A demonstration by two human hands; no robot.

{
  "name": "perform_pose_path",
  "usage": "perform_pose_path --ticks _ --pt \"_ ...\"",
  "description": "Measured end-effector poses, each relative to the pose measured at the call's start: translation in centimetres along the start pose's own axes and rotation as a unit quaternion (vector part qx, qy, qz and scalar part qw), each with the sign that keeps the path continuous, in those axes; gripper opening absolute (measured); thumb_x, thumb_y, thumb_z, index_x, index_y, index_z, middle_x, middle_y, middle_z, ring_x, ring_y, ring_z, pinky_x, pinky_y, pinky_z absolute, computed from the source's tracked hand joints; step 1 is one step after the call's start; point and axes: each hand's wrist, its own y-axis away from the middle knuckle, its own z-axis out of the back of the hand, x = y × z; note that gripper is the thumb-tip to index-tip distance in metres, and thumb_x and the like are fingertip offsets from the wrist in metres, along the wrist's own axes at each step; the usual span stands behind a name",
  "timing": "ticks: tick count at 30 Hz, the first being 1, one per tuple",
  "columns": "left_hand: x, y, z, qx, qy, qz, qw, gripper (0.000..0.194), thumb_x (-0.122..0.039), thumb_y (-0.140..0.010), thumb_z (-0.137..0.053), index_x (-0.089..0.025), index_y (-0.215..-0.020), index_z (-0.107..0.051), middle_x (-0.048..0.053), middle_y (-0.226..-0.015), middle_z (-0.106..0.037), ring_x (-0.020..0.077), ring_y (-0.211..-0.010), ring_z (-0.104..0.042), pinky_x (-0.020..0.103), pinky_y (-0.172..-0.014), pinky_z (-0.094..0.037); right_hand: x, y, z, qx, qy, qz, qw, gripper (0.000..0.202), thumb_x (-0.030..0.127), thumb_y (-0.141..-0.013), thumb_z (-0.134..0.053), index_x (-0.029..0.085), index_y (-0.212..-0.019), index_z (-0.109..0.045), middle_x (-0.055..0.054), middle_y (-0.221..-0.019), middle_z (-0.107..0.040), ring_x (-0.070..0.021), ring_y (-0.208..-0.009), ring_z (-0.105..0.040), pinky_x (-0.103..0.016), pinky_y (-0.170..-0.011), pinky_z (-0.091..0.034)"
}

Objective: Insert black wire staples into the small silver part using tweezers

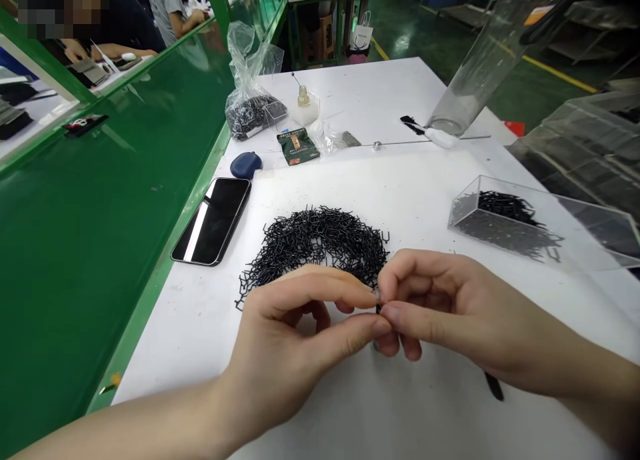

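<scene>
My left hand (305, 333) and my right hand (445, 307) meet fingertip to fingertip over the white table (200, 340). Between the pinched thumbs and forefingers sits a small black piece (379, 308), mostly hidden by the fingers, and both hands touch it. Just beyond them a curved pile of small bent black pieces (320, 230) lies on the white surface. A clear plastic box (465, 217) on its side at the right holds more black pieces (505, 207).
A phone (213, 220) and a dark blue case (245, 165) lie at the left, by the green belt (100, 233). Farther back are a plastic bag (247, 107), a green packet (298, 147) and a clear bottle (475, 80). Other people sit across the belt.
</scene>
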Motion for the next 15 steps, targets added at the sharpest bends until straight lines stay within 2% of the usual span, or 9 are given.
perform_pose_path --ticks 5,10,15 --pt "0.09 0.03 0.05 -0.007 -0.026 0.005 1.0 0.02 -0.025 -0.079 -0.113 -0.026 -0.086 -0.094 0.004 -0.085 -0.087 0.0179 -0.078 -0.079 0.022 -0.06 -0.064 -0.06 0.08 0.05 -0.002 0.002 -0.009 1.0 0.027 0.03 -0.086 -0.106 0.024 -0.093 -0.081 -0.001 -0.076 -0.083 -0.0165 -0.071 -0.079 -0.022 -0.061 -0.065" --pt "0.06 0.32 -0.11 -0.006 -0.074 -0.069 0.995 0.017 -0.02 -0.087 -0.107 -0.027 -0.09 -0.092 0.001 -0.087 -0.089 0.0161 -0.079 -0.082 0.02 -0.064 -0.063 -0.22 0.35 -0.02 0.013 -0.031 -0.018 0.999 0.023 0.025 -0.087 -0.105 0.024 -0.092 -0.083 0.0 -0.078 -0.085 -0.0148 -0.072 -0.08 -0.02 -0.063 -0.064" --pt "-0.22 0.49 0.06 0.01 -0.094 -0.085 0.992 0.015 -0.023 -0.092 -0.104 -0.027 -0.092 -0.09 0.001 -0.089 -0.09 0.0167 -0.078 -0.082 0.022 -0.064 -0.065 -0.26 0.42 0.03 0.022 -0.062 -0.026 0.997 0.024 0.021 -0.086 -0.106 0.024 -0.091 -0.083 0.001 -0.077 -0.085 -0.0118 -0.07 -0.078 -0.017 -0.064 -0.062"
